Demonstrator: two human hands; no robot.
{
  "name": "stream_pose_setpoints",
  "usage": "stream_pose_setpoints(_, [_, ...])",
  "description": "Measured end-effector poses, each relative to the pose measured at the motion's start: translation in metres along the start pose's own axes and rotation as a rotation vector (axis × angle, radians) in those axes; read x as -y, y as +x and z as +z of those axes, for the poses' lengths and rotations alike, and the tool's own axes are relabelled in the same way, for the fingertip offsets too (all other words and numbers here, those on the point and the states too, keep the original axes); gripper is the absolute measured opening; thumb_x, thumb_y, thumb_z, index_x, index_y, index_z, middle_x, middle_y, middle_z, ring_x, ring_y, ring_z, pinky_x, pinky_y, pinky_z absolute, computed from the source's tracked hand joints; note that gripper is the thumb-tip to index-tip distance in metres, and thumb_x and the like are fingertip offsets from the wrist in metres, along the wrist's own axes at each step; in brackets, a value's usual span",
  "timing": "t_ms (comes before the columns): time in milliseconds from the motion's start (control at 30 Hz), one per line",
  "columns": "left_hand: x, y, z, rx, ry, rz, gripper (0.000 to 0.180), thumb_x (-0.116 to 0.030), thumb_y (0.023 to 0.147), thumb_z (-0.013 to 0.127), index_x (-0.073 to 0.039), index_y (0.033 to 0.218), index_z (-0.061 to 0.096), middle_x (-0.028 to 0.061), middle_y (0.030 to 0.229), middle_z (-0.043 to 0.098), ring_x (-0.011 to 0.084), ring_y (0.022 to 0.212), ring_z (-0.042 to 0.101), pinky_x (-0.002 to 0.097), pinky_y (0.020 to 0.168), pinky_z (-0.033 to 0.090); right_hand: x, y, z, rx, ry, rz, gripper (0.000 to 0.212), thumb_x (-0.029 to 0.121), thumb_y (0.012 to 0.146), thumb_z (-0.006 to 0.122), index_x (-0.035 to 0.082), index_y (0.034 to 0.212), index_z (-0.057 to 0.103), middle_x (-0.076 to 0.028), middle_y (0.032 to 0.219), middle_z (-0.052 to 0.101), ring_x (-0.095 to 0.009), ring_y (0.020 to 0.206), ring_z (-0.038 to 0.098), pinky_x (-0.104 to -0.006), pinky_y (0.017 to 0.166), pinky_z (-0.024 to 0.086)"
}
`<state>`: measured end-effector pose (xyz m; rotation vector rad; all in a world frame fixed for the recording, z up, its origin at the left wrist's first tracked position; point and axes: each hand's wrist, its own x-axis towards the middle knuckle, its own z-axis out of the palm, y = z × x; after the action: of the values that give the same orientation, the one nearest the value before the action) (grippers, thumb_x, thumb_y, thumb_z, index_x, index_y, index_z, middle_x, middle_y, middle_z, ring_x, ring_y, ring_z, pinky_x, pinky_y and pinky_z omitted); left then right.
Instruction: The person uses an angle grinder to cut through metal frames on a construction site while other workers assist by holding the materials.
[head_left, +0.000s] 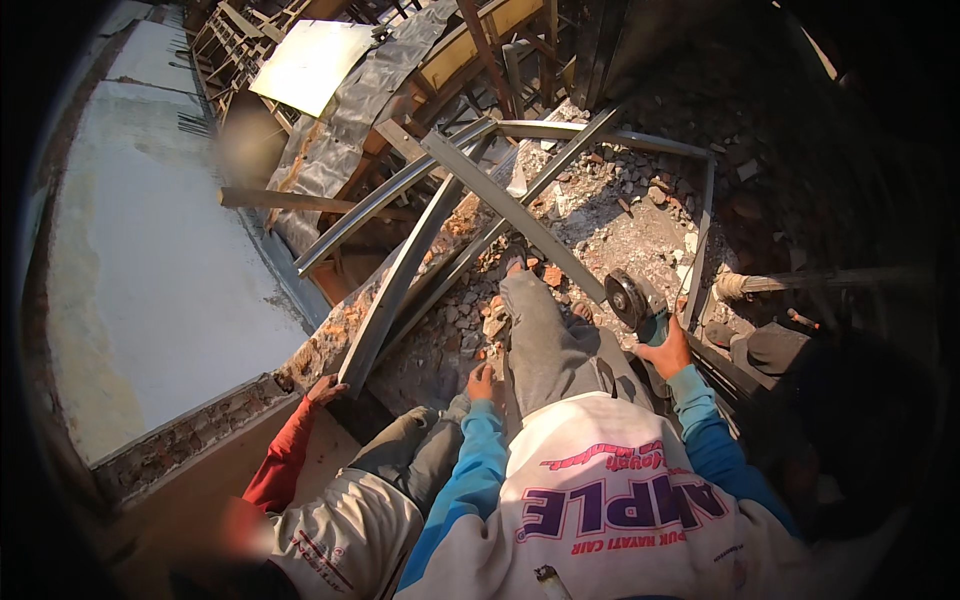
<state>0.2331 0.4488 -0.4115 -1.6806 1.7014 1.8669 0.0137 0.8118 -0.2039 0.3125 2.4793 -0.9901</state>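
Observation:
My right hand [667,352] is closed around the dark green body of an angle grinder [652,324]. The grinder's round dark disc lies close beside the lower end of a grey metal beam [520,215]; I cannot tell whether they touch. My left hand [481,382] is beside my left leg, fingers loosely bent, with nothing visible in it. At my left, a co-worker's hand [326,390], in a red sleeve, touches the near end of another metal beam [405,285]. Several beams cross one another in front of my legs.
Broken brick and rubble [640,205] cover the ground ahead. A wooden pole [290,201] juts in from the left, near a pale wall slab [160,250] with broken edges. A dark crumpled sheet [350,120] and timber lie farther off. A pole [830,282] extends at the right.

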Motion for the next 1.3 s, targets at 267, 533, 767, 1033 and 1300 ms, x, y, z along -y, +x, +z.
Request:
stream_pose_setpoints(267, [-0.003, -0.018, -0.020, -0.023, 0.021, 0.124, 0.039, -0.027, 0.086, 0.062, 0.003, 0.110, 0.058, 0.0116, 0.096, 0.064, 0.0169, 0.081, 0.061, 0.0295, 0.069, 0.050, -0.027, -0.027, 0.001, 0.028, -0.044, -0.023, 0.096, 0.031, 0.055, 0.082, -0.011, 0.128, 0.035, -0.029, 0.114, 0.055, -0.037, 0.106, 0.055, -0.0383, 0.091, 0.045])
stream_pose_setpoints(533, [0.023, -0.054, -0.022, 0.041, 0.123, 0.152, 0.037, -0.025, 0.085, 0.064, 0.001, 0.109, 0.059, 0.0117, 0.096, 0.065, 0.0208, 0.082, 0.063, 0.0307, 0.070, 0.051, -0.033, -0.055, 0.002, 0.106, 0.134, -0.070, 0.098, 0.030, 0.055, 0.083, -0.009, 0.130, 0.034, -0.026, 0.117, 0.055, -0.036, 0.108, 0.054, -0.0373, 0.093, 0.044])
stream_pose_setpoints(767, [0.059, -0.089, -0.059, 0.086, 0.073, -0.027, 0.038, -0.024, 0.086, 0.063, 0.002, 0.113, 0.057, 0.0139, 0.098, 0.065, 0.0210, 0.078, 0.063, 0.0326, 0.064, 0.050, -0.039, -0.086, 0.008, 0.042, -0.070, -0.012, 0.105, 0.029, 0.054, 0.083, -0.011, 0.134, 0.029, -0.029, 0.122, 0.051, -0.037, 0.113, 0.052, -0.0375, 0.096, 0.042])
stream_pose_setpoints(1033, [0.109, -0.106, -0.116, -0.028, 0.032, -0.027, 0.034, -0.021, 0.086, 0.062, 0.002, 0.111, 0.059, 0.0123, 0.091, 0.064, 0.0170, 0.071, 0.061, 0.0284, 0.057, 0.050, -0.001, -0.122, 0.016, 0.077, -0.076, -0.114, 0.102, 0.021, 0.053, 0.084, -0.010, 0.133, 0.030, -0.028, 0.119, 0.053, -0.036, 0.111, 0.053, -0.0368, 0.093, 0.044])
stream_pose_setpoints(1300, [0.096, 0.153, -0.067, 0.245, 1.854, 0.926, 0.024, -0.029, 0.086, 0.057, -0.012, 0.102, 0.064, 0.0065, 0.098, 0.063, 0.0181, 0.091, 0.058, 0.0329, 0.083, 0.044, 0.010, -0.125, 0.023, 0.067, -0.201, -0.227, 0.075, 0.031, 0.055, 0.080, 0.001, 0.114, 0.045, -0.023, 0.097, 0.062, -0.039, 0.092, 0.060, -0.0431, 0.079, 0.048])
